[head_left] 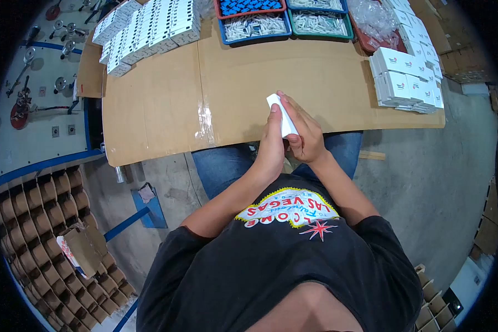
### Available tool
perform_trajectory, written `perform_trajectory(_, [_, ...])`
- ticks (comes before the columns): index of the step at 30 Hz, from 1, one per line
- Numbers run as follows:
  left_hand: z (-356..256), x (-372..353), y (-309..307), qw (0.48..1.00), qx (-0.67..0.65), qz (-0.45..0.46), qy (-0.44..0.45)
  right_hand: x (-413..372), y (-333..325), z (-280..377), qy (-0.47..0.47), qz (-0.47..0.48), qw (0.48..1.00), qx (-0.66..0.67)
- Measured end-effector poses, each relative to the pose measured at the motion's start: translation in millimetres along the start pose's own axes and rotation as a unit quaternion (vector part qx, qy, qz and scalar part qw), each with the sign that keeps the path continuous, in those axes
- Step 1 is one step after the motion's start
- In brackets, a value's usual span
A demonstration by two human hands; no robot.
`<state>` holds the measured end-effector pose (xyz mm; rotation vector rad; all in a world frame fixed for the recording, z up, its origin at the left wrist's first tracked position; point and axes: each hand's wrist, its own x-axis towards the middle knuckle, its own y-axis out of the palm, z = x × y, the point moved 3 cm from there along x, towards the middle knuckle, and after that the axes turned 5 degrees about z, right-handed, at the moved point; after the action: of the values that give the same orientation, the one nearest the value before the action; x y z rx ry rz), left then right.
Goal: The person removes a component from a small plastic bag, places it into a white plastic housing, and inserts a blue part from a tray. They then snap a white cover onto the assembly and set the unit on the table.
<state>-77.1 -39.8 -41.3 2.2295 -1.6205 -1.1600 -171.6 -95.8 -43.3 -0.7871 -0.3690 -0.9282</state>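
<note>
Between my two hands, over the near edge of the cardboard-covered table, is a small white box (283, 117), tilted with its upper end away from me. My left hand (271, 141) presses along its left side, thumb near the upper end. On the other side my right hand (309, 131) wraps round it, fingers stretched up along the edge and thumb near the lower end. The palms hide part of the box.
Cardboard (238, 83) covers the table. White boxes with dark marks (149, 33) stand in rows at the back left; stacked white boxes (401, 83) are at the right. Trays of small white parts (255, 43) and a tray of blue parts (221, 12) line the back. Cardboard dividers (44, 243) lie lower left.
</note>
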Motion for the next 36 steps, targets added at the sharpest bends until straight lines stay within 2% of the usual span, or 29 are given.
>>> perform_trajectory(6, [13.6,6.4,-10.1,1.0,0.004,0.024,0.007,-4.7,1.6,2.2,0.026,-0.015,1.0,0.003])
perform_trajectory(19, [19.9,4.0,-9.3,1.0,0.012,0.014,-0.002,-12.4,2.2,4.0,0.057,-0.02,0.998,0.01])
perform_trajectory(21, [17.3,2.7,-7.6,1.0,0.006,0.015,0.004,-14.6,3.1,3.5,0.089,-0.008,0.994,0.055])
perform_trajectory(25, [8.6,1.8,-5.3,1.0,-0.021,0.011,0.003,-8.0,-0.9,2.2,0.104,0.036,0.992,0.056])
perform_trajectory(27, [6.7,7.3,-10.1,1.0,0.006,0.026,0.003,-4.0,-4.2,0.3,0.094,0.004,0.977,0.191])
perform_trajectory(28, [4.7,7.9,-11.4,1.0,0.006,0.026,0.005,-3.4,-5.6,0.7,0.092,0.005,0.977,0.192])
perform_trajectory(30, [-3.3,8.9,-11.0,0.993,0.07,0.052,0.08,-4.8,-7.6,-2.4,0.191,0.029,0.973,0.127])
perform_trajectory(31, [-3.3,10.2,-11.7,0.993,0.071,0.053,0.08,-4.0,-9.7,0.2,0.191,0.028,0.973,0.126])
perform_trajectory(33, [-3.6,10.7,-10.8,0.989,0.062,0.092,0.098,-4.7,-9.9,2.2,0.286,0.051,0.926,0.243])
perform_trajectory(36, [-7.2,5.4,-12.0,0.997,0.024,0.059,0.047,-2.0,-12.1,3.6,0.274,0.041,0.932,0.233])
